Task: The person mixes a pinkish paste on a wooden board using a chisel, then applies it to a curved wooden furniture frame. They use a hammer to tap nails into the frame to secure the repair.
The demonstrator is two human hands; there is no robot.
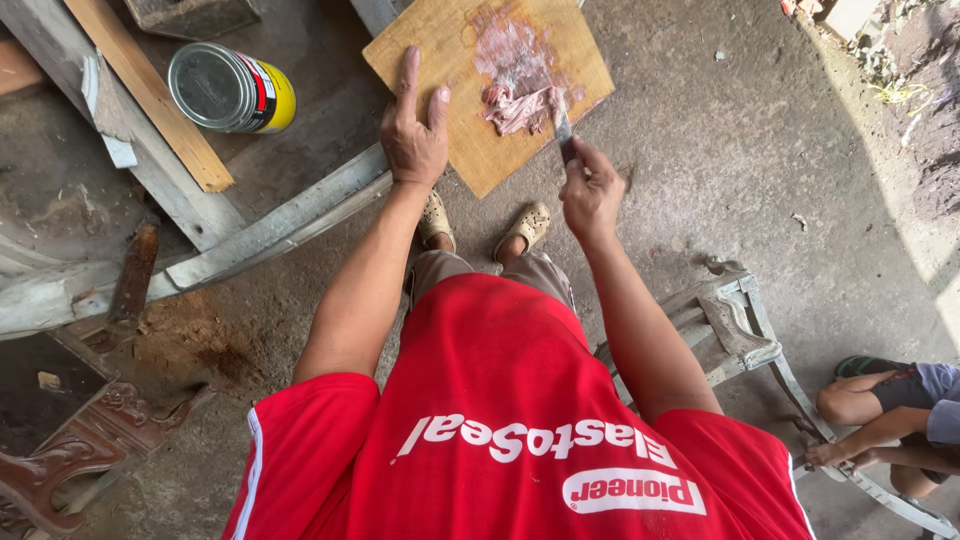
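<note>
Meat (518, 105) lies in a small pink heap on the cutting board (440, 60), just ahead of the right hand (590, 190) and to the right of the left hand (415, 135). It looks soft, wet and limp, so it probably slides easily and gives under pressure; a smeared pale film on the wood beyond it suggests the surface there is slippery too. Pinning it flat with fingertips seems a safer hold than pinching it.

The right hand is clenched around the handle of a knife (563, 128), whose blade points away from the body and reaches the near edge of the heap. The left hand is empty and spread flat, palm down, pressing on the bare wood with the fingers extended, apart from the heap. The board looks stiff and fairly light, resting on the concrete floor (720, 140).

A tin can (230, 90) lies on its side well to the left of the left hand, beside some wooden planks (150, 95). Another person's legs (880, 410) show far to the right.
</note>
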